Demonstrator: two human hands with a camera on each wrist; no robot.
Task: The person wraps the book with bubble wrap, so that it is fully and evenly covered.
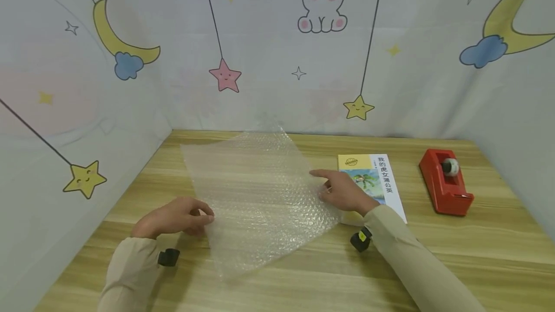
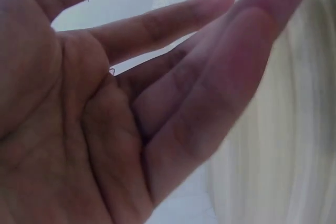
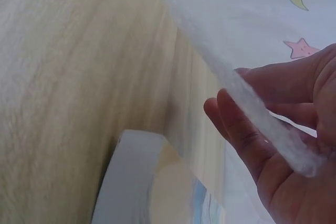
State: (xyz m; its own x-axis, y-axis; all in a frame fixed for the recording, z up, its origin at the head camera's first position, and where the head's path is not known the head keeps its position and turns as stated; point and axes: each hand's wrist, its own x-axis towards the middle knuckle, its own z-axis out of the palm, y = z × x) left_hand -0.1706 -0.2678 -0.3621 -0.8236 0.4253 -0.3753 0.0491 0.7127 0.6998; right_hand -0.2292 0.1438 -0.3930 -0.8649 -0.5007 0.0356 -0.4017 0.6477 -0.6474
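Observation:
A clear sheet of bubble wrap (image 1: 260, 201) spreads across the middle of the head view, tilted above the wooden table. My right hand (image 1: 340, 190) holds its right edge, index finger stretched out along it. In the right wrist view that edge passes between the thumb and fingers of the right hand (image 3: 283, 174). Beside the sheet's left edge is my left hand (image 1: 179, 215), fingers loosely bent and thumb close to the edge. The left wrist view shows the left palm (image 2: 68, 129) with nothing between the fingers. A book (image 1: 362, 179) lies partly hidden behind my right hand.
A red tape dispenser (image 1: 446, 184) with a roll of tape stands on the right of the wooden table (image 1: 498, 264). White curtains (image 1: 269, 28) printed with stars, moons and a rabbit enclose the table at the back and both sides.

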